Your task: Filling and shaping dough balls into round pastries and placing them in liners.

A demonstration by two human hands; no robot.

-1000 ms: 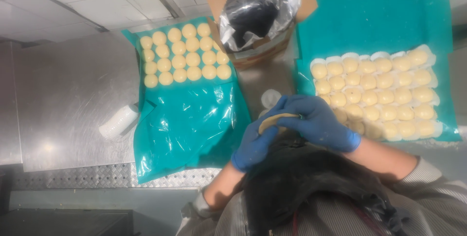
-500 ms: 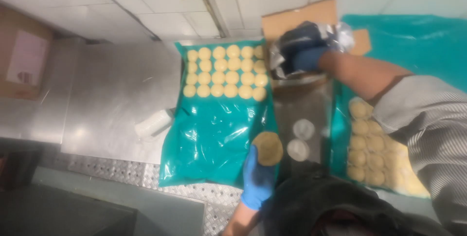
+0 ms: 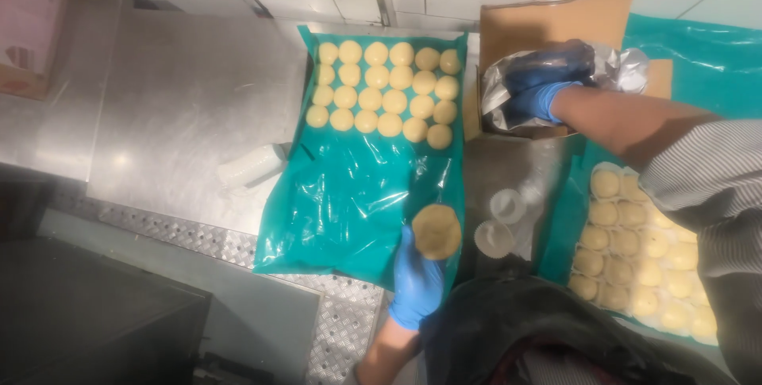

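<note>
A flattened round of pale dough sits low in the middle of the frame, resting on the fingers of the left hand. The round is a shallow disc, yellowish with a darker, greenish-brown centre and a lighter rim, and it faces up toward the camera. The left hand wears a blue glove; it rises from the bottom edge of the frame with the forearm pointing up, the palm turned up, the fingers curled loosely under the disc so that they cup it from below.

The disc hangs over the lower right corner of a teal plastic sheet spread on the steel worktop. At the top of that sheet lie rows of small pale dough balls, set close together, well apart from the held disc.

The right hand, also in a blue glove, is stretched out to the upper right of the frame, the bare forearm and striped sleeve running back to the right edge. Its fingers are closed around the crumpled clear plastic bag that sits in an open cardboard box.

Just right of the disc two small clear cups stand on the worktop. Further right, a second teal sheet carries more dough balls. A whitish bottle lies on its side left of the first sheet.
</note>
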